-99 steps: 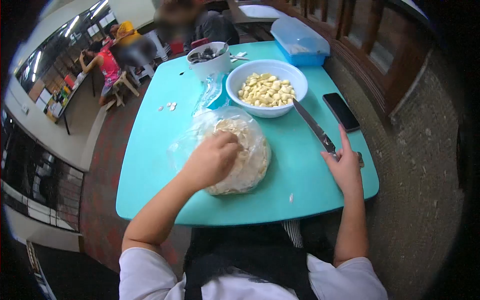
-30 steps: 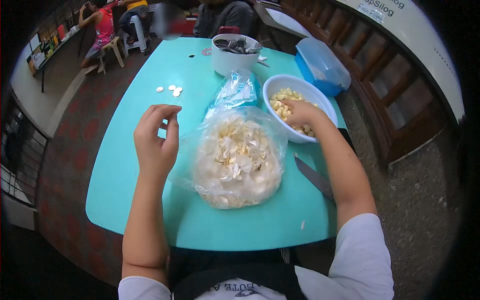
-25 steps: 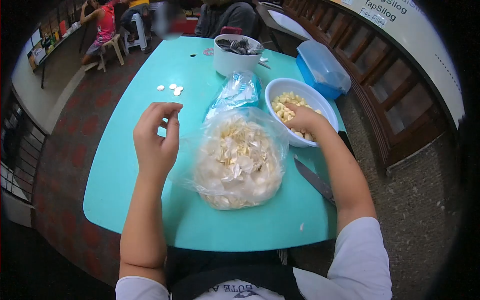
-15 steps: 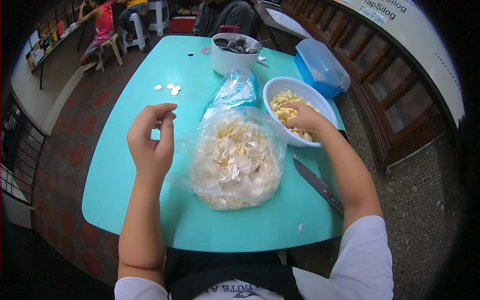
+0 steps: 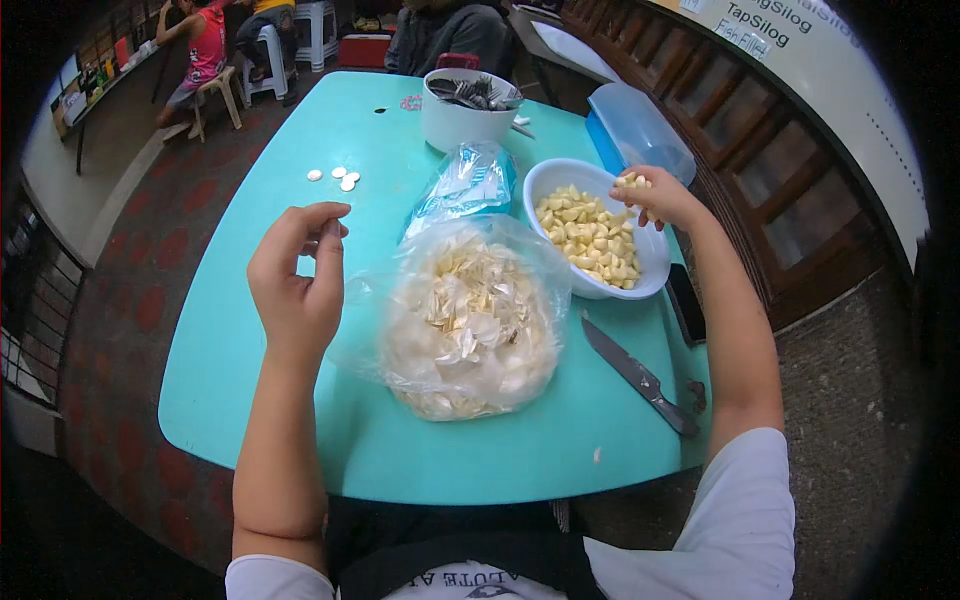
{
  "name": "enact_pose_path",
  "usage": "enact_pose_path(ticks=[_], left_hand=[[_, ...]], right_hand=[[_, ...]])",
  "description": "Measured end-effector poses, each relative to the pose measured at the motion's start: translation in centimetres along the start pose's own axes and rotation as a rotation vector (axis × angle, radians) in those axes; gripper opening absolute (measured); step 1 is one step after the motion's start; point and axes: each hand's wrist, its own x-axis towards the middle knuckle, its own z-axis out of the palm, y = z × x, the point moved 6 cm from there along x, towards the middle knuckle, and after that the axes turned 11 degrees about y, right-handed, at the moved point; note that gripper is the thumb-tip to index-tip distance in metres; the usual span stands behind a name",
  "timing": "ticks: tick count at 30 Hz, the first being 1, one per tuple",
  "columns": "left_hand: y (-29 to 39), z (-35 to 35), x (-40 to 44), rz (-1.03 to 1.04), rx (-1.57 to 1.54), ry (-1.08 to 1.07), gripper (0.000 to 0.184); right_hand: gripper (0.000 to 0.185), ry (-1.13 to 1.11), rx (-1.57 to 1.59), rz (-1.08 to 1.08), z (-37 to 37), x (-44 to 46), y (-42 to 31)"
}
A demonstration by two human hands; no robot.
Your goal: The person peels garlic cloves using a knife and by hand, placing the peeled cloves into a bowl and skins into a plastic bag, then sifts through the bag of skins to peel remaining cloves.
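Note:
My right hand (image 5: 665,197) is raised over the far right rim of a white bowl (image 5: 655,270), its fingers closed around a few peeled garlic cloves (image 5: 632,181). More peeled garlic cloves (image 5: 590,240) lie in the bowl. My left hand (image 5: 300,270) hovers over the table's left side, fingers curled and thumb close to them; whether anything is pinched there I cannot make out. Between my hands, a clear plastic bag (image 5: 475,330) bulges with papery garlic skins. A knife (image 5: 635,370) lies below the bowl, its blade pointing toward the bag.
On the turquoise table (image 5: 260,400) are several coins (image 5: 346,180), a blue plastic packet (image 5: 465,185), a white tub of cutlery (image 5: 465,125), a blue lidded box (image 5: 640,135) and a phone (image 5: 686,305). Other people (image 5: 205,50) sit beyond the table.
My right hand has come up out of the bowl and moved right, now carrying garlic cloves. The phone and knife handle show more fully. My left hand has barely moved.

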Motion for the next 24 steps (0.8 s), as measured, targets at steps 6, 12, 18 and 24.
enact_pose_path(ticks=[6,12,18,24], left_hand=[[-0.1,0.3,-0.2,0.006,0.002,-0.022,0.012],[-0.2,0.6,-0.3,-0.032,-0.014,-0.038,0.012],[-0.4,0.7,-0.4,-0.048,-0.008,-0.05,0.012],[-0.4,0.4,-0.3,-0.055,-0.01,-0.052,0.012]], right_hand=[[0.056,-0.267,-0.207,-0.229,3.6,-1.0,0.3],[0.077,-0.077,-0.452,-0.312,8.8,-4.1,2.4],[0.068,0.042,-0.385,-0.37,8.9,-4.7,2.0],[0.041,0.116,-0.183,-0.427,6.8,-5.3,0.4]])
